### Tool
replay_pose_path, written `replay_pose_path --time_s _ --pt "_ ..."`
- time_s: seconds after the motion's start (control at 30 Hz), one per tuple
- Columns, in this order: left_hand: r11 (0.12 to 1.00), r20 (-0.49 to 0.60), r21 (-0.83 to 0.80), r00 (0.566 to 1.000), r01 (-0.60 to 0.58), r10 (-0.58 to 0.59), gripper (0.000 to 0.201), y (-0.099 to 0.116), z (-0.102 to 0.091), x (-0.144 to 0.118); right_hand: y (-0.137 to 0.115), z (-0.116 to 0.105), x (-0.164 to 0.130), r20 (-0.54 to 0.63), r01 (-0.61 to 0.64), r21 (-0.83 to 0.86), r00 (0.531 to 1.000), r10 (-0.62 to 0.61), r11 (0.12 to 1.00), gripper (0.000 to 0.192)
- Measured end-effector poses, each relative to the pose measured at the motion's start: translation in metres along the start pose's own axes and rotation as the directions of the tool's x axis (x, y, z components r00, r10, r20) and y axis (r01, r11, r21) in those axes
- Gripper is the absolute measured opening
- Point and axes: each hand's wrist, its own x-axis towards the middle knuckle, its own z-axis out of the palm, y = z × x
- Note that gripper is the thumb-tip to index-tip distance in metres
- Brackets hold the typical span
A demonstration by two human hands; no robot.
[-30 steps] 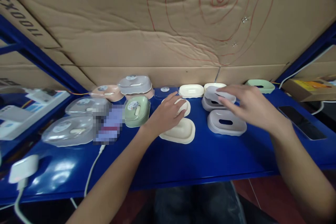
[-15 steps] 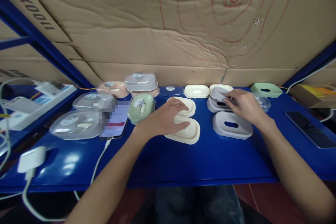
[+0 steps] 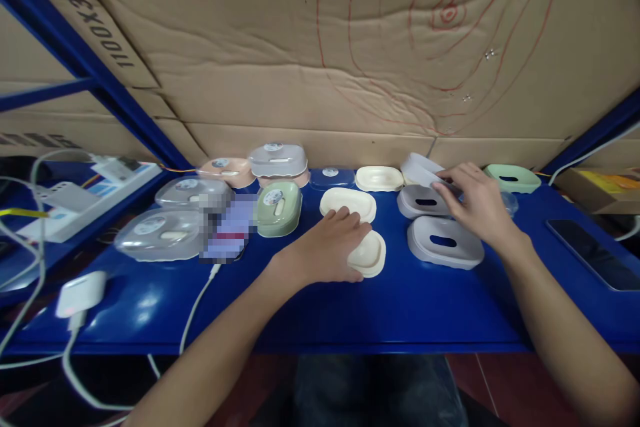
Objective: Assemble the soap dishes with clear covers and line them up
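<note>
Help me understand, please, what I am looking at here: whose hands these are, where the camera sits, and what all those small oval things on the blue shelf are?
The one picture comes from a camera worn on a person's head, looking forward and down, so both arms are that person's own. The left hand rests on a cream oval tray on the blue shelf. The right hand holds a grey tray, tilted and lifted above another grey one; a third grey tray lies nearer. These look like plastic soap dishes. To the left lie a green lidded dish and several under clear lids. A dark phone lies at the right, a white charger at the left, cardboard behind.
</note>
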Motion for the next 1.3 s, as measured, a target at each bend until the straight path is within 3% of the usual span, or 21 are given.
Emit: replay_pose_path --time_s 0.1,0.2,0.3,0.4,0.53,0.7,0.97,1.1,1.2,1.3 --pt "1.000 -0.013 -0.012 1.000 0.019 -0.019 0.087 -0.001 -0.004 -0.001 -0.002 0.001 0.000 0.112 0.046 0.033 0.992 -0.050 0.998 0.025" --pt "0.996 0.046 -0.002 0.995 0.092 -0.091 0.101 -0.003 -0.012 -0.006 -0.002 0.004 -0.001 0.250 0.114 0.087 0.959 -0.132 0.990 0.023" --pt "0.985 0.137 0.021 0.976 0.170 -0.172 0.094 -0.004 -0.019 -0.009 -0.002 0.007 -0.004 0.278 0.130 0.097 0.948 -0.152 0.987 0.027" --pt "0.981 0.195 -0.003 0.962 0.196 -0.192 0.084 -0.004 -0.020 -0.009 0.000 0.010 -0.007 0.236 0.088 0.004 0.968 -0.086 0.996 0.049" --pt "0.974 0.202 -0.081 0.961 0.211 -0.191 0.080 -0.007 -0.016 -0.009 0.008 0.017 -0.012 0.277 0.047 -0.065 0.960 -0.028 0.997 0.075" --pt "0.965 0.193 -0.170 0.967 0.200 -0.166 0.076 -0.011 -0.016 -0.008 0.018 0.025 -0.014 0.336 -0.018 -0.061 0.941 0.037 0.998 0.079" --pt "0.903 0.067 -0.401 0.988 0.153 -0.137 0.081 -0.023 -0.016 -0.004 0.013 0.022 -0.008 0.135 -0.115 -0.025 0.984 0.117 0.993 0.074" --pt "0.867 -0.097 -0.495 0.988 0.059 -0.123 0.079 -0.029 -0.014 0.003 -0.006 0.010 -0.006 -0.028 -0.125 0.108 0.991 0.129 0.986 0.070" --pt "0.856 -0.259 -0.516 0.954 -0.002 -0.154 0.083 -0.034 -0.010 0.009 -0.028 0.008 -0.006 -0.089 0.020 0.300 0.996 0.008 0.954 0.062" --pt "0.826 -0.436 -0.556 0.879 -0.093 -0.194 0.088 -0.038 -0.002 0.015 -0.050 0.014 -0.008 -0.095 0.122 0.403 0.991 -0.091 0.907 0.066"
